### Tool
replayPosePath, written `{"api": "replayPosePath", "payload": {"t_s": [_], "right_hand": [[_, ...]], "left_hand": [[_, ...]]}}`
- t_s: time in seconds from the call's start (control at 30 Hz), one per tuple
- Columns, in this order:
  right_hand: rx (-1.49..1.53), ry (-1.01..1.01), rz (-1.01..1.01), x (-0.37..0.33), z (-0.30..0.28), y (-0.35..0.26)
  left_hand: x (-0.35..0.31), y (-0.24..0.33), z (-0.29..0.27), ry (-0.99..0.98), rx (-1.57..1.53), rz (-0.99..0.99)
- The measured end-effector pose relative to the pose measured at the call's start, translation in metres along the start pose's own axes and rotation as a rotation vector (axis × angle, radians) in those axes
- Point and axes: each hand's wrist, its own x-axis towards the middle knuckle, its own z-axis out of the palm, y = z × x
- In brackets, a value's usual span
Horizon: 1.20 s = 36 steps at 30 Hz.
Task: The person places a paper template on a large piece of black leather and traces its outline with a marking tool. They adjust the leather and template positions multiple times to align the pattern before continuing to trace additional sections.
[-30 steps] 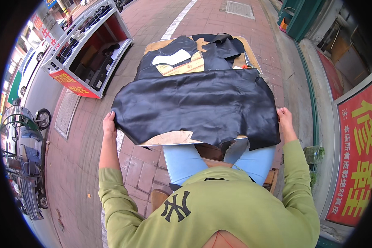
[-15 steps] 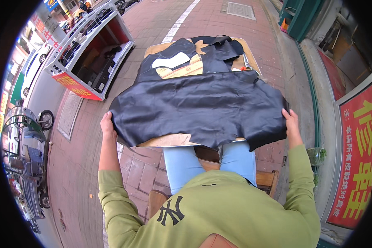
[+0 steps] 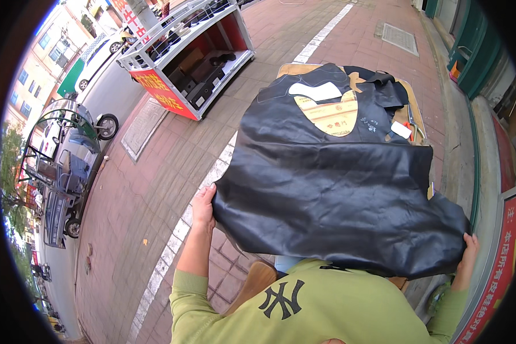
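Note:
A wide black leather sheet (image 3: 332,206) stretches between my two hands, its near edge hanging over my lap. My left hand (image 3: 203,206) pinches its left edge, thumb on top. At the right corner, my right hand (image 3: 469,252) is closed on the sheet's edge, its fingers partly hidden. Beyond the fold line lies more black leather with a rounded yellow pattern piece (image 3: 331,116) and a curved white pattern piece (image 3: 315,90) on it. These rest on a tan-topped table (image 3: 289,70), mostly covered by the leather.
A small white object (image 3: 401,130) lies by a red-handled tool at the table's right. A metal display cart (image 3: 180,106) with shoes and boxes stands at the left on the paving, with a three-wheeled vehicle (image 3: 69,166) beyond. A red sign (image 3: 499,275) stands close on the right.
The held sheet has come closer to me over my lap, uncovering the whole yellow pattern piece. Both hands keep their grip. My view has turned left, so the surroundings sit farther right.

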Motion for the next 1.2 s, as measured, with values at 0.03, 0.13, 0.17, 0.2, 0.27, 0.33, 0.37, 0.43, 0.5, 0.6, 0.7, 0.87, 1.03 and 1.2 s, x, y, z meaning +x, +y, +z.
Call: {"api": "replayPosePath", "payload": {"t_s": [0.03,0.13,0.17,0.2,0.27,0.33,0.37,0.43,0.5,0.6,0.7,0.87,1.03,1.2], "right_hand": [[-0.055,0.001,-0.011,-0.008,-0.005,0.015],[-0.169,-0.096,-0.073,-0.031,-0.007,0.046],[-0.238,-0.121,-0.088,-0.039,-0.005,0.051],[-0.297,-0.141,-0.091,-0.047,-0.002,0.056],[-0.321,-0.159,-0.129,-0.066,0.001,0.065],[-0.510,-0.124,-0.164,-0.080,0.002,0.071],[-0.527,-0.147,-0.150,-0.087,0.001,0.077],[-0.485,-0.206,-0.016,-0.099,0.002,0.092],[-0.564,-0.256,0.009,-0.115,-0.002,0.110],[-0.760,-0.312,0.051,-0.125,0.003,0.134],[-1.046,-0.328,0.055,-0.121,0.014,0.134],[-0.713,-0.149,-0.338,-0.077,0.075,0.077],[-0.499,-0.099,-0.518,-0.021,0.170,0.012],[-0.532,-0.080,-0.372,0.001,0.219,-0.005]], "left_hand": [[-0.003,-0.004,-0.005,0.033,0.026,-0.031],[-0.010,-0.017,-0.022,0.045,0.017,-0.011],[-0.009,-0.021,-0.027,0.075,0.050,-0.009],[-0.009,-0.024,-0.033,0.086,0.073,-0.005],[-0.006,-0.031,-0.042,0.123,0.130,-0.023],[-0.003,-0.038,-0.049,0.123,0.146,0.022],[-0.001,-0.043,-0.052,0.133,0.157,0.031],[0.002,-0.053,-0.061,0.160,0.209,0.035],[0.007,-0.065,-0.071,0.180,0.239,0.030],[0.013,-0.092,-0.086,0.222,0.190,0.001],[0.023,-0.110,-0.105,0.155,0.402,-0.070],[0.075,-0.111,-0.097,0.032,0.653,-0.085],[0.137,-0.105,-0.039,-0.128,0.576,-0.138],[0.154,-0.101,-0.009,-0.033,0.538,-0.272]]}}
